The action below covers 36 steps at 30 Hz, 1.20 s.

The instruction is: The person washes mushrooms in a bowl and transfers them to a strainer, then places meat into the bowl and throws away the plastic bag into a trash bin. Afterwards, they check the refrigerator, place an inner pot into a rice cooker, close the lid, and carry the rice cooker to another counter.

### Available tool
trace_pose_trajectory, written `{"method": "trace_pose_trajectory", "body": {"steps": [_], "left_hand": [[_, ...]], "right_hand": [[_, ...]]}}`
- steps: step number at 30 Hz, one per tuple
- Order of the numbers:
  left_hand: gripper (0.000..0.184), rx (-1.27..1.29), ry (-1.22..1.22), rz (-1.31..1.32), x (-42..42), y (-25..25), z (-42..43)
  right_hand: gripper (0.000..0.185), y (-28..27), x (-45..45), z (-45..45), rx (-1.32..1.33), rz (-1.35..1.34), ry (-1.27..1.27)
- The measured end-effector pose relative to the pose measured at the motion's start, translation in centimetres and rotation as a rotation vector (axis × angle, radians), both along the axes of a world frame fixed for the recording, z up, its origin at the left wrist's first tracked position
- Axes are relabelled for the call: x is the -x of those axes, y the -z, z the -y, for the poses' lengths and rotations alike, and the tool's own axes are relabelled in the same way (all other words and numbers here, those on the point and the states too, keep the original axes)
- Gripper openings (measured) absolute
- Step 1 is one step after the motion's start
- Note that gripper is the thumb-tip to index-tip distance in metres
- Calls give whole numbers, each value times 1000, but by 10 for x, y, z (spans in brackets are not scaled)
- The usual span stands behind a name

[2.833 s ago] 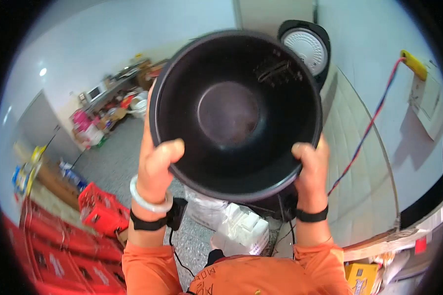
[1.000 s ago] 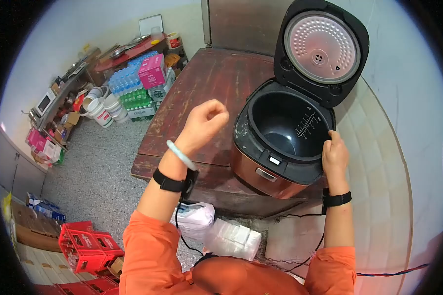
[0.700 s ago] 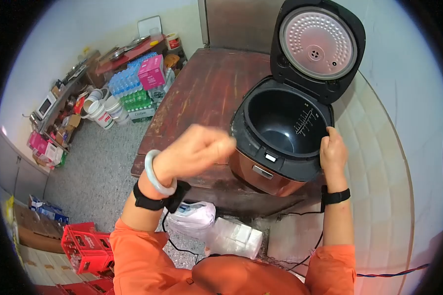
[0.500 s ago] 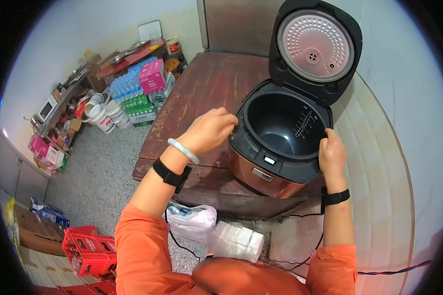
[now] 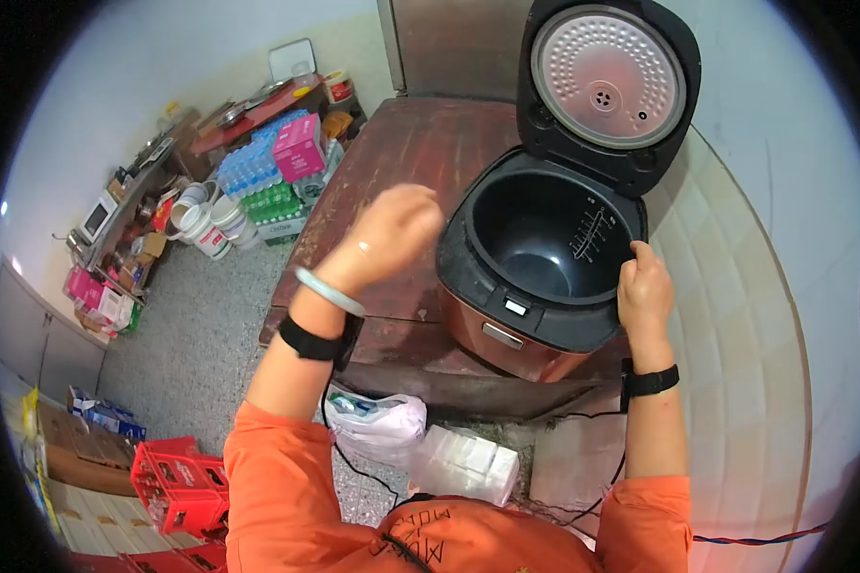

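A copper-and-black rice cooker stands on a worn red-brown wooden surface, its lid raised. The black inner pot sits inside it, with white level marks on its wall. With curled fingers, my right hand grips the right rim of the cooker. My left hand is closed and slightly blurred, above the wooden surface and left of the cooker, apart from it; what its fingers hold, if anything, is hidden.
Water bottle packs with a pink box stand behind on the left, near white buckets. Red crates are at the lower left. Plastic bags lie on the floor before the wooden surface. A tiled wall rises on the right.
The inner pot, earlier held up in both hands, is now inside the cooker. My left hand came to the cooker's left edge, then moved away left. My right hand stayed at the rim.
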<state>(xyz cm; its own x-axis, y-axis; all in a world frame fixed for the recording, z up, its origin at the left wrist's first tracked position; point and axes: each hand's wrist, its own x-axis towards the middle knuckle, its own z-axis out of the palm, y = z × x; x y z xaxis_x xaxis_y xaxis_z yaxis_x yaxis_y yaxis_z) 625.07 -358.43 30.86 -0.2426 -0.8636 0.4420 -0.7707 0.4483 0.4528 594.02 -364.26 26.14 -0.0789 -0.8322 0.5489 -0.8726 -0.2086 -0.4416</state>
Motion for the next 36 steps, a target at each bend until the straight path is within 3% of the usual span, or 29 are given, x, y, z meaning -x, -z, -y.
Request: {"method": "trace_pose_trajectory", "body": {"steps": [1, 3, 4, 5, 7, 9, 10, 11, 13, 14, 18, 20, 24, 26, 29, 34, 36], "left_hand": [[34, 178, 8, 403, 7, 12, 0], [40, 271, -160, 472, 47, 16, -44], [37, 35, -69, 591, 62, -15, -70], [35, -117, 291, 475, 62, -38, -83], [32, -354, 608, 52, 59, -40, -90], [32, 194, 354, 109, 70, -28, -67], [46, 288, 242, 160, 71, -13, -54], [46, 305, 250, 158, 75, 1, -47], [64, 253, -14, 358, 86, 31, -43], [72, 246, -9, 296, 86, 42, -43], [71, 374, -130, 224, 91, 74, -46], [70, 408, -158, 206, 92, 82, -44], [71, 408, -184, 229, 91, 85, -44], [71, 405, -200, 232, 91, 86, -43], [73, 402, -182, 228, 93, 87, -43], [73, 424, -177, 154, 92, 88, -38], [72, 473, -167, 93, 92, 94, -36]], "right_hand": [[30, 4, 1, 1, 34, 0, -3], [28, 0, 3, 1, 85, -2, 2], [27, -5, 1, -4, 36, -25, -9], [26, -8, 1, -6, -17, -50, -23], [24, -11, 3, -5, 16, -12, -25], [30, -32, 5, -3, -218, -123, -44], [30, -39, 9, 6, -208, -125, -32], [37, -48, 17, 19, -107, -50, -35], [50, -67, 35, 58, 94, 1, -10], [56, -76, 47, 83, 186, -19, 16], [87, -125, 78, 147, -56, 269, -131], [97, -138, 80, 172, -30, 302, -125], [98, -152, 56, 184, -83, 510, -197], [97, -154, 47, 202, -115, 614, -406], [94, -157, 36, 179, -136, 714, -372], [71, -153, 37, 121, -67, 648, -498], [67, -145, 58, 100, -118, 534, -679]]}}
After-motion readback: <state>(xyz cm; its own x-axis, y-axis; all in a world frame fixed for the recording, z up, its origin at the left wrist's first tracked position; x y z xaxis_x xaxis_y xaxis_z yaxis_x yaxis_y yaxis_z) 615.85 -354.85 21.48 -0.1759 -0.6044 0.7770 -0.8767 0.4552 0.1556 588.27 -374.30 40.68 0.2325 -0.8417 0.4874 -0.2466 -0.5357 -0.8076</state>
